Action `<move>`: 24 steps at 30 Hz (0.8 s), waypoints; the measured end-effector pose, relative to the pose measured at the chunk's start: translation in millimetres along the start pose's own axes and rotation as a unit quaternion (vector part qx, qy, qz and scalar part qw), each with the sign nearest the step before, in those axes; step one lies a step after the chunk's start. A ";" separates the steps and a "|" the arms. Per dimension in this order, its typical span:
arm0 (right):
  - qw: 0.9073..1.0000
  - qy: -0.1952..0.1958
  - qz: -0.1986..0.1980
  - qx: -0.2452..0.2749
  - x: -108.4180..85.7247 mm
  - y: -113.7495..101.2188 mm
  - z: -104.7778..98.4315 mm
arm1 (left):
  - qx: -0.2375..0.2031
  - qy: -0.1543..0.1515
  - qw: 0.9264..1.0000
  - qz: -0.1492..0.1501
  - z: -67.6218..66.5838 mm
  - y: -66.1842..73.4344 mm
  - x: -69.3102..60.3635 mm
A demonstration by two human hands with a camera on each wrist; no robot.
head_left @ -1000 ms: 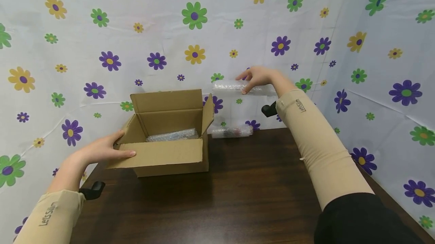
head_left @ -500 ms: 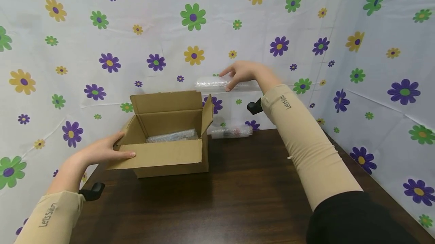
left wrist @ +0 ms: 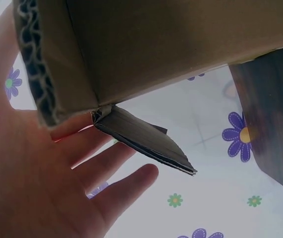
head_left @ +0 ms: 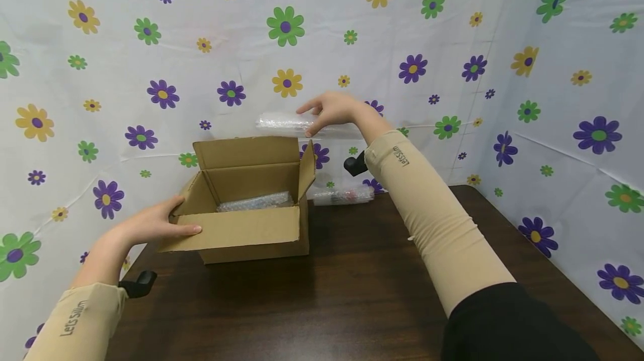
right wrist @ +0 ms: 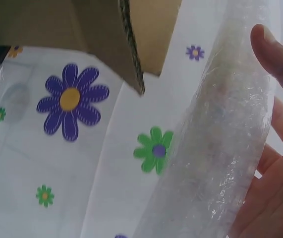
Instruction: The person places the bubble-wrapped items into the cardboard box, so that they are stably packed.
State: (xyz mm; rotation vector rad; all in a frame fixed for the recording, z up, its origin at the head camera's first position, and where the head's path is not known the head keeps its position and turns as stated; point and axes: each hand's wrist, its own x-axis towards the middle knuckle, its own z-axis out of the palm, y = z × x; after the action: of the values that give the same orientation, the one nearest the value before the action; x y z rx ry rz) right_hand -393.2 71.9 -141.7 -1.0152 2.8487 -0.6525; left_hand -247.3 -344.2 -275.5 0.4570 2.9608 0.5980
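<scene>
A cardboard box (head_left: 251,252) with its flaps spread stands toward the left of the table. My left hand (head_left: 151,222) holds its front left corner, thumb on the front flap; in the left wrist view the fingers (left wrist: 116,161) lie behind the cardboard. My right hand (head_left: 334,110) grips a long bubble-wrapped roll (head_left: 283,122) from above, level and just above the back flap's right end. The right wrist view shows the thumb on one side of the roll (right wrist: 210,134); its contents are blurred by the wrap. Inside the box lies another bubble-wrapped package (head_left: 255,202).
One more bubble-wrapped package (head_left: 344,195) lies on the dark wooden table (head_left: 362,288), right of the box against the flowered cloth (head_left: 191,59). The box's right flap (head_left: 307,170) stands up.
My right hand has moved left with the bubble-wrapped roll, from the box's right side to above its back right corner. My left hand and the box have stayed in place.
</scene>
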 end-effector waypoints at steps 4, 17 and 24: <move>1.000 -0.002 -0.019 0.009 8.8 -10.9 8.3 | 0.000 0.009 1.000 0.009 1.1 -2.8 1.4; 0.998 -0.019 -0.053 0.009 35.8 -50.5 36.9 | 0.011 0.028 0.999 0.021 2.6 -3.6 2.0; 0.996 -0.026 -0.070 0.039 49.5 -64.0 52.4 | 0.006 0.024 0.999 0.022 2.3 0.2 0.7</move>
State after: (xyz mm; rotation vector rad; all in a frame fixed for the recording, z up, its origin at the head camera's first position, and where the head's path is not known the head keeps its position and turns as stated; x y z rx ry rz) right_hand -384.4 -22.5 -158.9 -1.2073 2.7029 -0.7308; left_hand -247.6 -343.0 -277.5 0.5167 3.0082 0.6055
